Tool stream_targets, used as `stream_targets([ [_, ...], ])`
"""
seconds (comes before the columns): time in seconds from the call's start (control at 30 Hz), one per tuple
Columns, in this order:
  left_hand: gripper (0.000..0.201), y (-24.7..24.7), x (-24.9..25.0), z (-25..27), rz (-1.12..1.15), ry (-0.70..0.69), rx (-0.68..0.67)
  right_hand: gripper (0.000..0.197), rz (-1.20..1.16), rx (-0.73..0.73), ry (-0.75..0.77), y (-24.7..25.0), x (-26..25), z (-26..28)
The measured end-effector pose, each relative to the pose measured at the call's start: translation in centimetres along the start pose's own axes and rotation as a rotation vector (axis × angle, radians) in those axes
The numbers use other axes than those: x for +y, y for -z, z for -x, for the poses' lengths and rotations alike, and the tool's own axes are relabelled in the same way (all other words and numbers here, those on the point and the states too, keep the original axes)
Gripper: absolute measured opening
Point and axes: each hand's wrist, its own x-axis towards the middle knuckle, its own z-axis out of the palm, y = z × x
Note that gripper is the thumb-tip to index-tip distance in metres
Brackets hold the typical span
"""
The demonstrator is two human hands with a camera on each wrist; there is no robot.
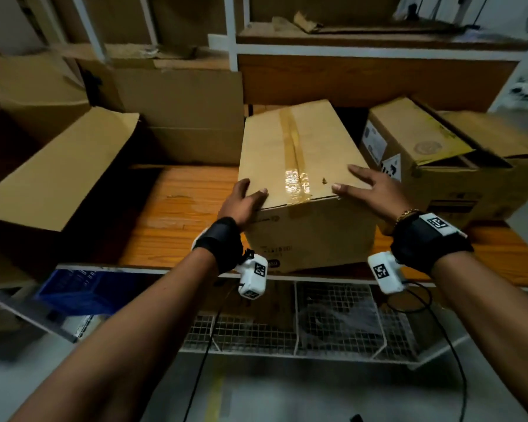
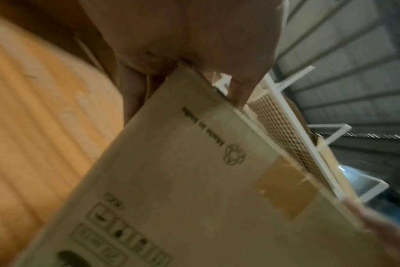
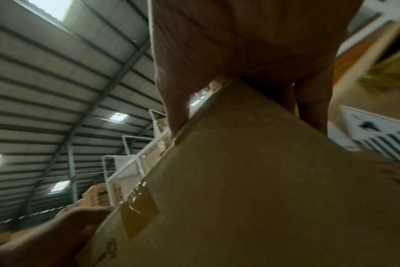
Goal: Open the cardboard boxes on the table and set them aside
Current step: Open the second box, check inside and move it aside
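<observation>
Beside taped box [image 1: 299,166], opened boxes [image 1: 451,159].

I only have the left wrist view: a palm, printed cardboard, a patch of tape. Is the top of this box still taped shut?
Observer: Yes. In the head view the tape strip runs unbroken along the top seam of the box.
Operator: Where is the other hand?
Observer: The right hand lies on the box's near right top corner, fingers spread.
Operator: And my left hand's grip?
Observer: The left hand clasps the near left corner, thumb on top.
Operator: Anything beside it?
Observer: An opened box stands close on its right.
</observation>
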Motion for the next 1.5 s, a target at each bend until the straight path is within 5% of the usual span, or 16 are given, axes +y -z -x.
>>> stream_targets([
  [0.13, 0.076, 3.5, -0.9, 1.5, -0.105, -0.015, 0.144, 0.073, 0.312, 0.061, 0.181, -1.3, -5.8, 0.5],
  [0.27, 0.070, 7.0, -2.0, 1.9, -0.335, 0.071, 0.095, 0.090, 0.448, 0.020, 0.287, -5.8, -10.7, 1.3],
  [0.37, 0.107, 8.4, -2.5, 1.1, -0.156, 0.102, -0.004, 0.082, 0.385, -0.033, 0.368, -9.2, -12.9, 1.5],
  [0.47, 0.094, 9.8, -2.5, -0.2, 0.078, 0.074, -0.046, 0.071, 0.390, -0.079, 0.420, -12.6, -14.5, 2.1],
  [0.63, 0.072, 12.9, 3.1, 4.8, -0.143, -0.177, 0.187, 0.066, 0.508, -0.111, 0.396, -15.8, -15.7, 2.1],
  [0.77, 0.066, 14.8, 1.1, 3.7, -0.354, -0.224, 0.145, 0.065, 0.555, 0.000, 0.262, -16.0, -14.6, 1.9],
  [1.0, 0.075, 14.1, 2.0, 3.0, -0.500, -0.176, 0.112, 0.069, 0.043, 0.085, -0.014, -14.1, -10.8, 1.3],
  [1.2, 0.084, 11.7, 1.8, 3.8, -0.188, -0.170, 0.074, 0.052, -0.211, 0.210, -0.002, -11.7, -10.2, 1.9],
  [1.37, 0.060, 12.0, 0.0, 4.0, 0.260, -0.072, 0.087, 0.053, -0.107, 0.262, 0.159, -10.0, -12.9, 2.7],
  [1.5, 0.047, 14.4, -1.9, 4.4, 0.221, -0.062, 0.173, 0.069, 0.137, 0.208, 0.370, -11.6, -15.9, 3.7],
])
